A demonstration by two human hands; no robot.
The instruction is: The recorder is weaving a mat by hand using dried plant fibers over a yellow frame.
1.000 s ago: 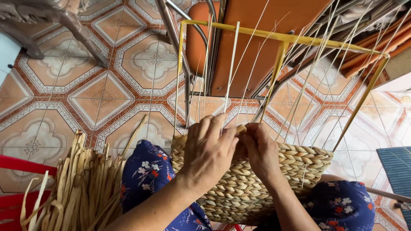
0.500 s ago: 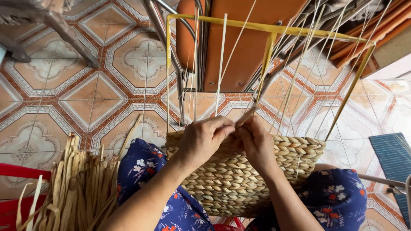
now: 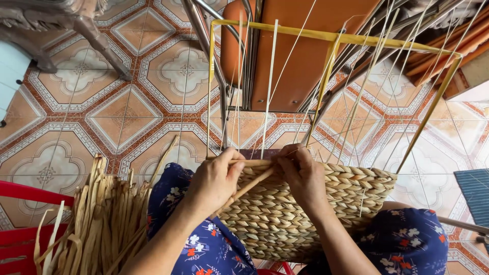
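Floor's all patterned orange-and-cream ceramic tile (image 3: 117,117), and the person sits over it with a half-woven tan braided-straw basket (image 3: 310,214) resting on their lap, which is covered by a blue floral cloth (image 3: 214,249). A yellow rectangular metal frame (image 3: 326,38) rises straight up out of the basket, with thin pale upright reeds (image 3: 269,86) strung along it. Left hand (image 3: 214,183) is curled at the basket's near rim, fingers closed round a flat tan straw strand (image 3: 249,186) that slants down across the weave. Right hand (image 3: 303,175) sits on the rim just beside it, fingers bent and pinching the top braid. Left of the basket there's a loose bundle of dry straw strips (image 3: 97,219) beside a red plastic chair (image 3: 18,193). Behind the basket stands an orange metal-legged chair (image 3: 300,56).
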